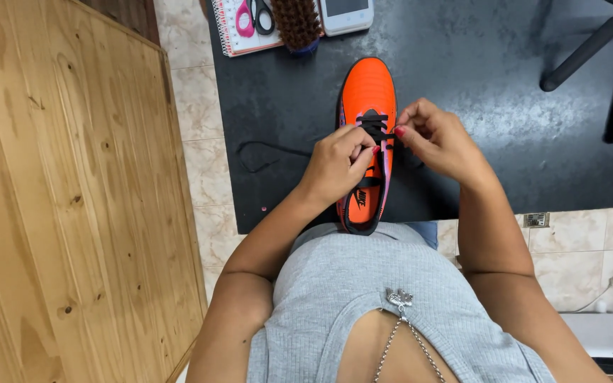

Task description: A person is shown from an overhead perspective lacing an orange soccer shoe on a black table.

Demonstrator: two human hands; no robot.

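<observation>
An orange shoe point(368, 96) is seen lying on a black table point(505, 106), heel at the near edge, toe pointing toward the far edge. The left hand point(338, 164) is laid over the shoe's middle, its fingers curled tight and pinched shut on the black lace point(375, 126) at the eyelets. The right hand point(438, 138) is held just beside the shoe's right side, thumb and forefinger closed on the other end of the lace, the remaining fingers bent loosely inward. A loose length of lace point(264, 150) is trailed across the table to the left of the shoe, toward the table's left edge. At the far left corner a notebook point(230, 32) is set, with scissors point(253, 15) lying on it; a brush point(298, 25) and a white device point(345, 15) are placed beside it along the far edge. A wooden board point(72, 191) is seen well to the left of the table.
</observation>
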